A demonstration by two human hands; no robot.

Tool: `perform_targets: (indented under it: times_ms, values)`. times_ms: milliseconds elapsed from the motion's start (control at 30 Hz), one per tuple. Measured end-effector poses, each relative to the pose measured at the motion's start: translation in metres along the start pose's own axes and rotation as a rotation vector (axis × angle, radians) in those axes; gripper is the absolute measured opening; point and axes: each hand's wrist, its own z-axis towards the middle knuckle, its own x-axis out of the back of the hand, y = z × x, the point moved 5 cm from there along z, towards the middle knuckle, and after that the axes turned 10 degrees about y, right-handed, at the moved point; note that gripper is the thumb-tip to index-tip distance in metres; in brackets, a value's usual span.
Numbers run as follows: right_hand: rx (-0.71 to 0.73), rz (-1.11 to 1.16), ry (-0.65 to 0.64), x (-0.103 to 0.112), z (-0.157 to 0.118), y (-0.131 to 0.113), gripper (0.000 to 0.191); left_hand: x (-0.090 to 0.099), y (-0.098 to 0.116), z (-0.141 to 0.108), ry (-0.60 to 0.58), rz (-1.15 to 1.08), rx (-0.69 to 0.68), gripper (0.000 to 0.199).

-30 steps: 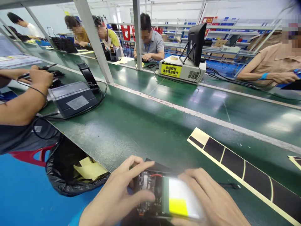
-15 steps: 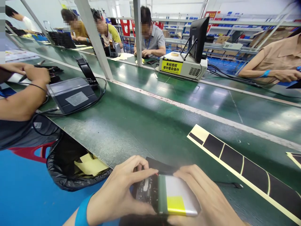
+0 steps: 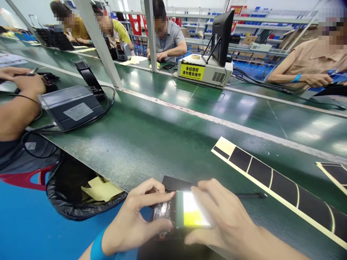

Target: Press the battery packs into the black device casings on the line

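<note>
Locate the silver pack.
In the head view, the silver pack is low, near centre, between the left hand and the right hand, just right of the circuit board.

plain blue band [image 3: 98, 247] round left wrist [image 3: 108, 239], bare right forearm [image 3: 273, 242]

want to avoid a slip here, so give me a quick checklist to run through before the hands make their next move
1. Left hand has thumb and fingers around the circuit board end: ok.
2. Right hand is on the silver pack: ok.
3. Yellow patch lies flat on the pack: cannot tell, glare and blur.
4. Wiring between board and pack is free of the fingers: cannot tell, fingers cover much of it.
5. Sheet of black stickers is apart from both hands: ok.
6. Black cable is well away from the right hand: not ok, it lies close behind it.
</note>
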Motion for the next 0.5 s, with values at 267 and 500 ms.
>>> perform_targets:
  times_ms: [267, 500]
  values:
    - [0.072, -0.061, 0.022, -0.005, -0.006, -0.008, 0.033, 0.009, 0.008, -0.001, -0.079, 0.114, 0.026, 0.038]
    - [0.072, -0.07, 0.066, -0.005, -0.008, -0.012, 0.03, 0.007, 0.053, -0.032, 0.008, 0.499, -0.388, 0.034]
